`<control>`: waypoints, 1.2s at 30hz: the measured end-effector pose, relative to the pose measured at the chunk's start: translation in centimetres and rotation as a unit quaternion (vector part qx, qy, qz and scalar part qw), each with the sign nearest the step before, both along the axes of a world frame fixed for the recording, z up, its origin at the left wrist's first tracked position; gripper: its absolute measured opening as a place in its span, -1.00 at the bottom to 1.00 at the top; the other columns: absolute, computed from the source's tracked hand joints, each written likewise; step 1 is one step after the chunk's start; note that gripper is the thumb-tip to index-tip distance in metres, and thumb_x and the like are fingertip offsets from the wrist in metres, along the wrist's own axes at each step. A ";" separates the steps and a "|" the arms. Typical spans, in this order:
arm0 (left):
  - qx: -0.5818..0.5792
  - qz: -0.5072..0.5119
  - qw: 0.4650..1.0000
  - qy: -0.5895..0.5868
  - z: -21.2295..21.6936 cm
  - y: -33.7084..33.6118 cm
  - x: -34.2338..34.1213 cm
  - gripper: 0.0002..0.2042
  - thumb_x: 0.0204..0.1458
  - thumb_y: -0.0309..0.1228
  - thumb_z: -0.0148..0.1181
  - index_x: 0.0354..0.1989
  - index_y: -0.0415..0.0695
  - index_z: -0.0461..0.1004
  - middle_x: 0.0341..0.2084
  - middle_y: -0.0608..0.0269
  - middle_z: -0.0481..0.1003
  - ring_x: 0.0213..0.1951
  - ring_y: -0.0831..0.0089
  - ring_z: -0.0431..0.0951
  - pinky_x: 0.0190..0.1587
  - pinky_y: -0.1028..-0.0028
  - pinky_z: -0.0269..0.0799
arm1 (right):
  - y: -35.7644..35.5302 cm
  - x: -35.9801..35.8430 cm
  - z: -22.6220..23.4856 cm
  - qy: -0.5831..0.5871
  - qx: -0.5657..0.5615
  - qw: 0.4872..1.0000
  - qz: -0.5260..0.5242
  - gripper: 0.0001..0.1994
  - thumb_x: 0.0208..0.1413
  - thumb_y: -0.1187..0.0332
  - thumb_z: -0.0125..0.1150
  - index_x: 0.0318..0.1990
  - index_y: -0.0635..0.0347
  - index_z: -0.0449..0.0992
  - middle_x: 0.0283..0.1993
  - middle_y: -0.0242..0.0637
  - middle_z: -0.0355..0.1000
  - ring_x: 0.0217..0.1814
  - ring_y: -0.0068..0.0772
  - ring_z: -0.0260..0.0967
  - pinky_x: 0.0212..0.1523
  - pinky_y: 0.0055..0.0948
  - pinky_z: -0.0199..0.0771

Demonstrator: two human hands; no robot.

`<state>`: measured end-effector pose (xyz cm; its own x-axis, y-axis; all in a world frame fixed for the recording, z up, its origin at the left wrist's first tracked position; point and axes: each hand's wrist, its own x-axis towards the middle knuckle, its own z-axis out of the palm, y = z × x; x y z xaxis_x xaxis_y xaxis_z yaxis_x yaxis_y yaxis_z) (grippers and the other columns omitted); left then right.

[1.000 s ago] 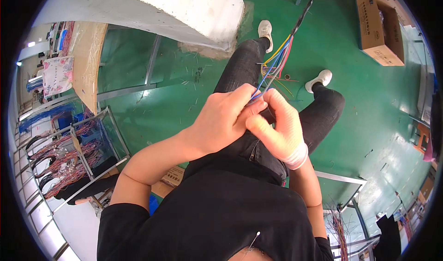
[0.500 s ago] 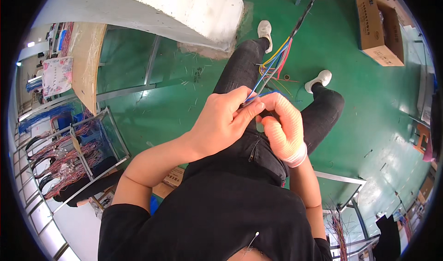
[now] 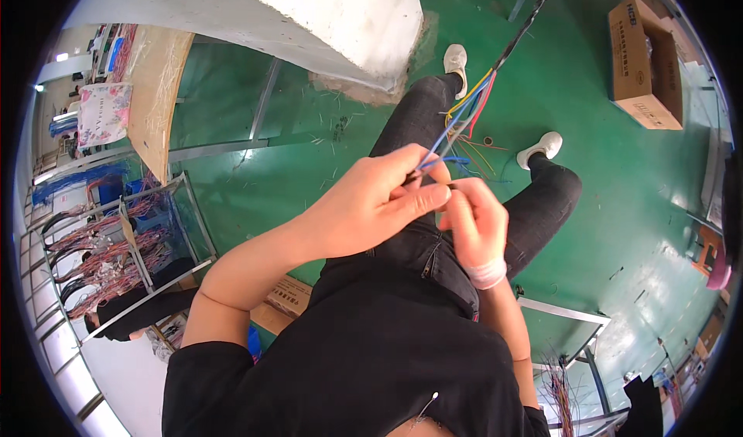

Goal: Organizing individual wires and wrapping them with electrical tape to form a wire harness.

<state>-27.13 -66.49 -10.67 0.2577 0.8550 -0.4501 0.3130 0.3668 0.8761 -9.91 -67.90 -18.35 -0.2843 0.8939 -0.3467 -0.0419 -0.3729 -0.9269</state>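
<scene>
**Wire bundle, held at waist height over green floor**

While both hands are working in front of the torso, the green floor (image 3: 619, 205) is lying open to the right and ahead, bounded by a white pillar (image 3: 309, 11) at the top, a cardboard box (image 3: 642, 58) at the upper right, a wooden bench (image 3: 155, 89) at the upper left and a wire rack (image 3: 108, 244) at the left. Metal frame rails (image 3: 565, 313) are closing the lower right.

Item: a bundle of wires (image 3: 472, 100), blue, yellow, red and purple strands, thin and smooth, running out of a black sleeved cable (image 3: 534, 15) that is slanting down from the top edge. The loose ends are arriving between the two hands.

The left hand (image 3: 371, 205) is curling, its fingers pressed together, pinching a blue strand (image 3: 441, 161). The right hand (image 3: 476, 220), taped white at the wrist, is touching the left; fingers are bent inward, but whether they are gripping a strand cannot be told.

White shoes (image 3: 546, 145) are standing on the floor, among scattered wire offcuts.
</scene>
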 end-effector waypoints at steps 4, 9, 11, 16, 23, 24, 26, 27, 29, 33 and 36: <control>-0.017 -0.047 0.998 -0.037 1.3 0.2 0.0 -0.79 0.27 -0.33 -0.11 -0.15 -0.26 0.29 -0.64 0.40 0.21 -0.57 0.67 0.26 -0.53 0.60 0.16 | 1.5 -2.4 -1.0 0.106 -0.034 0.991 0.077 -0.88 0.13 0.41 0.04 -0.35 0.29 0.41 -0.50 -0.39 0.37 -0.55 -0.63 0.30 -0.53 -0.58 0.34; 0.113 -0.071 0.985 0.106 1.6 -0.1 -0.4 -0.82 0.25 -0.40 -0.15 -0.34 -0.26 0.22 -0.65 0.00 0.38 -0.61 0.02 0.41 -0.55 0.25 0.24 | 7.2 -0.6 3.6 0.067 -0.074 0.987 0.126 -0.80 0.18 0.32 0.03 -0.32 0.30 0.45 -0.38 -0.32 0.45 -0.53 -0.63 0.32 -0.48 -0.64 0.33; 0.154 -0.045 0.979 0.123 0.5 -0.6 -0.1 -0.82 0.24 -0.40 -0.14 -0.36 -0.26 0.22 -0.66 -0.01 0.38 -0.60 -0.03 0.40 -0.56 0.21 0.23 | 7.6 -0.8 3.6 0.047 -0.052 0.989 0.128 -0.80 0.17 0.33 0.02 -0.32 0.30 0.46 -0.38 -0.32 0.45 -0.55 -0.62 0.31 -0.49 -0.65 0.33; 0.192 0.004 0.968 0.160 0.4 -1.3 0.2 -0.78 0.25 -0.39 -0.11 -0.42 -0.25 0.30 -0.73 0.11 0.27 -0.70 0.23 0.28 -0.59 0.37 0.19 | 7.9 -1.3 3.6 0.065 -0.055 0.984 0.154 -0.80 0.16 0.32 0.03 -0.31 0.31 0.46 -0.39 -0.34 0.44 -0.55 -0.63 0.30 -0.47 -0.64 0.32; 0.178 0.033 0.967 0.178 0.7 -0.9 -0.1 -0.74 0.21 -0.40 -0.04 -0.52 -0.24 0.23 -0.77 0.09 0.19 -0.75 0.24 0.16 -0.64 0.34 0.09 | 7.9 -1.3 3.3 0.125 -0.057 0.977 0.165 -0.79 0.16 0.30 0.08 -0.30 0.32 0.46 -0.43 -0.36 0.41 -0.52 -0.62 0.31 -0.44 -0.62 0.31; 0.188 0.033 0.963 0.192 0.6 -0.8 -0.1 -0.74 0.20 -0.40 -0.03 -0.53 -0.24 0.23 -0.78 0.09 0.18 -0.76 0.23 0.15 -0.65 0.34 0.08 | 7.9 -1.3 3.3 0.124 -0.059 0.977 0.166 -0.79 0.16 0.30 0.08 -0.30 0.32 0.46 -0.43 -0.36 0.41 -0.52 -0.62 0.31 -0.44 -0.62 0.31; 0.189 0.032 0.961 0.199 0.6 -0.6 -0.2 -0.76 0.17 -0.41 0.00 -0.52 -0.23 0.24 -0.76 0.04 0.24 -0.71 0.10 0.25 -0.64 0.26 0.13 | 7.9 -1.3 3.3 0.131 -0.055 0.977 0.160 -0.77 0.17 0.29 0.08 -0.29 0.32 0.47 -0.44 -0.34 0.42 -0.52 -0.60 0.31 -0.44 -0.62 0.31; 0.191 0.030 0.959 0.207 0.6 -0.5 -0.2 -0.78 0.14 -0.42 0.02 -0.52 -0.23 0.25 -0.75 -0.01 0.31 -0.66 -0.02 0.36 -0.63 0.19 0.18 | 7.9 -1.4 3.3 0.130 -0.056 0.976 0.163 -0.77 0.17 0.29 0.08 -0.29 0.32 0.47 -0.44 -0.34 0.42 -0.52 -0.60 0.31 -0.44 -0.62 0.31; 0.186 0.027 0.961 0.203 0.5 -0.4 -0.4 -0.78 0.14 -0.42 0.02 -0.53 -0.22 0.25 -0.75 -0.01 0.32 -0.66 -0.03 0.36 -0.63 0.18 0.18 | 8.0 -1.3 3.4 0.121 -0.071 0.978 0.156 -0.76 0.17 0.28 0.09 -0.27 0.34 0.47 -0.43 -0.33 0.41 -0.51 -0.58 0.32 -0.44 -0.61 0.32; 0.196 0.017 0.957 0.212 0.3 -0.2 -0.7 -0.79 0.14 -0.43 0.02 -0.52 -0.22 0.25 -0.75 0.00 0.33 -0.65 -0.01 0.39 -0.63 0.17 0.20 | 8.1 -1.1 3.0 0.125 -0.062 0.976 0.167 -0.75 0.17 0.29 0.09 -0.22 0.37 0.47 -0.43 -0.32 0.41 -0.49 -0.56 0.33 -0.43 -0.59 0.33; 0.235 0.007 0.935 0.266 -0.1 -0.4 -0.5 -0.79 0.13 -0.43 0.03 -0.51 -0.21 0.24 -0.75 0.02 0.35 -0.65 0.01 0.41 -0.63 0.18 0.24 | 7.8 -0.7 2.9 0.175 -0.078 0.968 0.163 -0.74 0.17 0.31 0.09 -0.17 0.37 0.47 -0.43 -0.33 0.41 -0.48 -0.54 0.34 -0.41 -0.57 0.35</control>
